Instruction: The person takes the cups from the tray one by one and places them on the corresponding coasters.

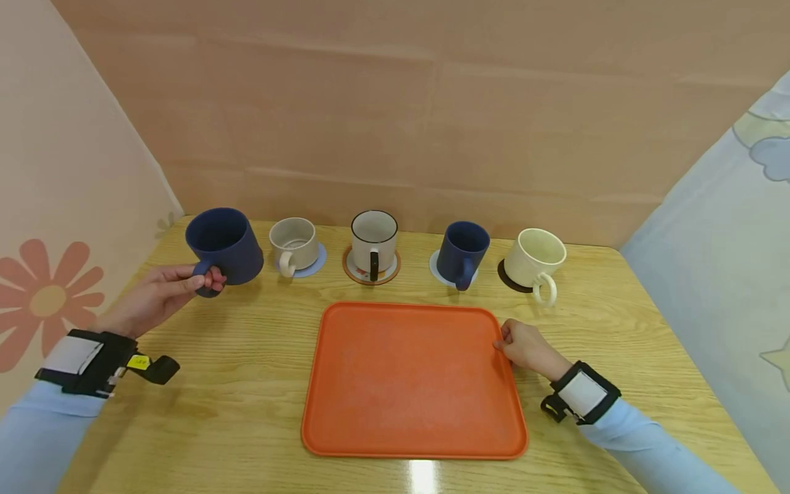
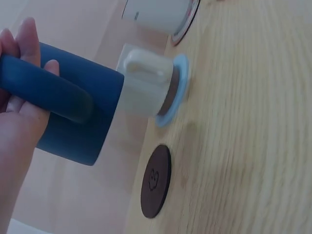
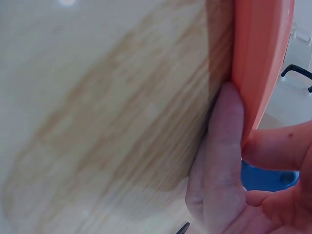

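Note:
My left hand (image 1: 162, 291) grips the handle of a wide dark blue mug (image 1: 233, 252), fingers curled through it. The left wrist view has this mug (image 2: 80, 134) raised off the table, with a round dark brown coaster (image 2: 156, 181) lying bare nearby. On the other side, my right hand (image 1: 529, 348) pinches the right rim of an orange tray (image 1: 413, 384), which lies bare on the table. Up close in the right wrist view, the thumb (image 3: 278, 147) is on one side of the tray wall (image 3: 258, 53) and the fingers on the other.
Along the back stand a low cream mug (image 1: 295, 247) on a light blue coaster, a white black-rimmed mug (image 1: 374, 243), a narrower dark blue mug (image 1: 461, 252) and a pale yellow mug (image 1: 535, 257), each on a coaster. A papered wall (image 1: 426, 137) rises behind the table.

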{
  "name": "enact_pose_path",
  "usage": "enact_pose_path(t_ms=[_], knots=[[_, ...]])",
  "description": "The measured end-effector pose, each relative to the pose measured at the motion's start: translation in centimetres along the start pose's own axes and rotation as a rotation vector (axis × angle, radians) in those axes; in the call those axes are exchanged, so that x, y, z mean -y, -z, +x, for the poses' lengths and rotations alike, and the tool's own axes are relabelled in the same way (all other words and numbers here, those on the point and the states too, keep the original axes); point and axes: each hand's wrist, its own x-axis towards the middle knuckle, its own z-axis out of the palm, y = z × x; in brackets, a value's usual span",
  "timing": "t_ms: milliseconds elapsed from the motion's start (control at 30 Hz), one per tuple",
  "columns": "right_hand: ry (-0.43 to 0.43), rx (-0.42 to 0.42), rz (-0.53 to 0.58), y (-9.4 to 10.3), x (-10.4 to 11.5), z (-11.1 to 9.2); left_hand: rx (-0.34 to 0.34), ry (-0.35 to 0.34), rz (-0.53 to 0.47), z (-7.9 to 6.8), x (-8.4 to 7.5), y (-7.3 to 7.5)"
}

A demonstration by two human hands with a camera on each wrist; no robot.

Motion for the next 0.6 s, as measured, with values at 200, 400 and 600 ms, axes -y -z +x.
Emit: enact_pose_path(t_ms=[200, 400, 600], knots=[[-0.02, 0.002, 0.015, -0.1, 0.1, 0.1, -0.07, -0.021, -0.052, 0.5, 0.3, 1.2], [-0.029, 0.001, 0.013, -0.2, 0.1, 0.1, -0.128, -0.017, -0.108, 0.9, 0.5, 2.3], [-0.032, -0.003, 0.004, -0.2, 0.1, 0.0, -0.139, 0.002, -0.095, 1.3, 0.6, 3.5]])
